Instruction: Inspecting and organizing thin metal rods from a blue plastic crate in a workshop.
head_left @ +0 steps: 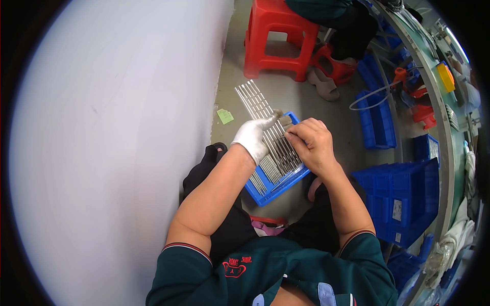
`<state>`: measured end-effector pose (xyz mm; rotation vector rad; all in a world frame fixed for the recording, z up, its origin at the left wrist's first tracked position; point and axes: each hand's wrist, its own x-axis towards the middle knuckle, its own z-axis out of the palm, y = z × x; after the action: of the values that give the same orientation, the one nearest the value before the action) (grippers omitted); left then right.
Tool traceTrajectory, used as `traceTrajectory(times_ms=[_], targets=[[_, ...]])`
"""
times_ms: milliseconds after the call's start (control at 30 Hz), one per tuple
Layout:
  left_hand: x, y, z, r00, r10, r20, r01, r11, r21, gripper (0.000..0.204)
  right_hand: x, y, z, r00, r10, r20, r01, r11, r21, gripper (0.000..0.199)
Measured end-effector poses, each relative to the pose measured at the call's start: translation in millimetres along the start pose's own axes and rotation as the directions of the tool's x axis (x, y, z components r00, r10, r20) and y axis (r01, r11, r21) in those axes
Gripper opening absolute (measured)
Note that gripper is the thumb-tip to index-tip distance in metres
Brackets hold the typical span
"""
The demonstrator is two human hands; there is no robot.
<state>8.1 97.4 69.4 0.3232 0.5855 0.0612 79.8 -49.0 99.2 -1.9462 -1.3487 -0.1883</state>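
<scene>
My left hand [252, 136], in a white glove with greyed fingertips, is closed round a row of several slender metal rods [253, 99]. They lie side by side and slant from upper left to lower right, with darker, fluted-looking lower ends. Beside the row's right edge, my bare right hand [315, 144] has thumb and forefinger pinched together; whatever is between them is too small to make out. Under both hands sits a blue plastic tray [264, 200] between my knees. More metal rods [259, 183] lie inside it, partly covered by the held row.
A red stool [278, 33] stands ahead, near a seated person's dark-clothed leg and a beige clog [323, 84]. White wall [127, 127] fills the left. Blue bins [395, 196] stack at right below a green-topped bench [443, 107]. A green paper slip [224, 116] lies on the floor.
</scene>
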Motion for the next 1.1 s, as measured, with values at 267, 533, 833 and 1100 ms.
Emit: traceTrajectory(times_ms=[267,533,833,1100], targets=[[0.6,-0.9,-2.2,1.000,-0.001,-0.019,0.001,1.000,0.017,0.022,4.2,-5.0,-3.6,0.987,-0.151,0.047,0.156,0.979,-0.129,0.009],[1.0,-4.5,-3.2,1.000,0.007,0.000,-0.007,0.999,0.046,0.021,-1.5,-3.2,2.6,0.980,-0.181,0.078,0.192,0.965,-0.179,0.009],[4.2,-2.5,-5.8,0.999,0.000,0.045,0.000,1.000,-0.001,0.019,1.3,-3.2,-2.3,1.000,-0.005,0.005,0.005,1.000,-0.006,0.007],[3.7,-2.2,-6.8,0.998,-0.002,0.068,0.003,1.000,-0.004,0.018,1.1,-2.6,0.1,1.000,-0.020,0.013,0.020,1.000,-0.015,0.007]])
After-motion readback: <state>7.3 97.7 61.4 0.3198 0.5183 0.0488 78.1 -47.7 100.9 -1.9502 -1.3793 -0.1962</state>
